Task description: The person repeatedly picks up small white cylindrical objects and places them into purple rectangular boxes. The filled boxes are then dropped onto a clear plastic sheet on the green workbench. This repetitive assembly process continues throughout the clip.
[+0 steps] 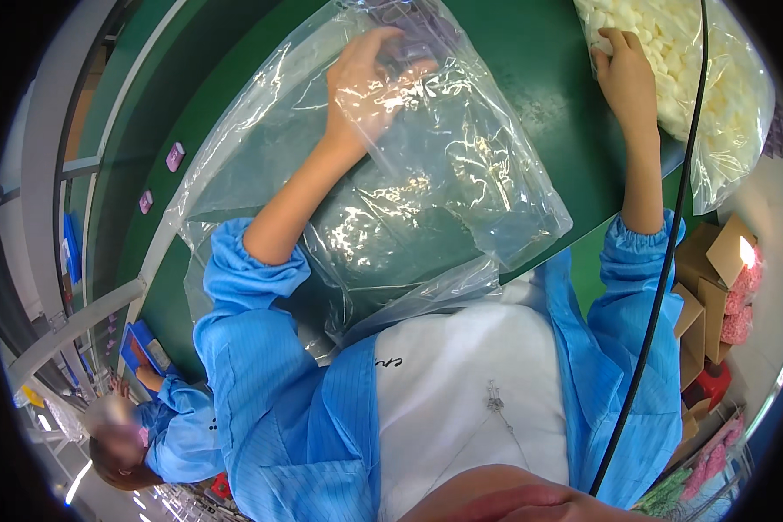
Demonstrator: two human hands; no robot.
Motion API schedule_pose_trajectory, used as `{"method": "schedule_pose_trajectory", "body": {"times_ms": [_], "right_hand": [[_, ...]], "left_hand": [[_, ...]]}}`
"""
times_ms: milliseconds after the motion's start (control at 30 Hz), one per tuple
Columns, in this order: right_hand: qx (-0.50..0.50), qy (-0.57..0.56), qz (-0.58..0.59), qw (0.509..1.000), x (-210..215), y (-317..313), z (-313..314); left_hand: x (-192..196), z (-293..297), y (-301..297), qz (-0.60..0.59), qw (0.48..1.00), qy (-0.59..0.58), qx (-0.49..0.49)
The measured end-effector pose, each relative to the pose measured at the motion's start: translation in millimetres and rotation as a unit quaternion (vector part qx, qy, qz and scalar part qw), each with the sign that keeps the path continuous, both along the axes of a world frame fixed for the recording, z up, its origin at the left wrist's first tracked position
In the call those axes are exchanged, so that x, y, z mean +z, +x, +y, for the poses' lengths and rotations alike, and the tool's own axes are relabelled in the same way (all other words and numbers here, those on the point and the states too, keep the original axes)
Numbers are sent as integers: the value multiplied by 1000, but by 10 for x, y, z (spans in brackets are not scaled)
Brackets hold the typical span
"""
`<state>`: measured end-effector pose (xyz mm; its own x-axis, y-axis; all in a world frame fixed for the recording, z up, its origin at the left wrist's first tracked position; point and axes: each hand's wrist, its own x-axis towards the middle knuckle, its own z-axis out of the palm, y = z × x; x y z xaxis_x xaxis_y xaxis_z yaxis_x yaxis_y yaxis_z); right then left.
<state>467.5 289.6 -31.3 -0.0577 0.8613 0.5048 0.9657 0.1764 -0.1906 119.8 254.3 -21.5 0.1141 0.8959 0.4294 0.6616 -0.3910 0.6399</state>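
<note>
My left hand (357, 91) reaches into a large clear plastic bag (444, 187) spread over the green table. Its fingers curl around purple pieces (413, 30) at the far end of the bag; film and glare blur their exact kind. My right hand (626, 78) is at the far right, beside a clear bag of small pale yellow pieces (670, 39). Its thumb and fingers are bent together on what looks like one pale yellow piece, at the bag's left side.
Two small purple-and-white pieces (175, 157) lie on a green surface at the left. Another person in blue (183, 431) sits lower left, beside a blue tray (143, 348). Opened cardboard boxes (692, 326) stand at the right, near pink bagged items (741, 300). A black cable (670, 248) crosses the right side.
</note>
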Motion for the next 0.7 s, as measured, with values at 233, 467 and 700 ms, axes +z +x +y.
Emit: {"method": "schedule_pose_trajectory", "body": {"times_ms": [233, 467, 700], "right_hand": [[46, -83, -71, 993, 2, 292, 136], [-54, 169, -133, 975, 207, 230, -7], [-146, 32, -61, 987, 144, 322, 224]], "left_hand": [[13, -248, -50, -14, 999, -38, -28], [30, -868, -208, 15, 999, 3, -40], [-49, -862, -247, 1, 997, 1, -80]]}}
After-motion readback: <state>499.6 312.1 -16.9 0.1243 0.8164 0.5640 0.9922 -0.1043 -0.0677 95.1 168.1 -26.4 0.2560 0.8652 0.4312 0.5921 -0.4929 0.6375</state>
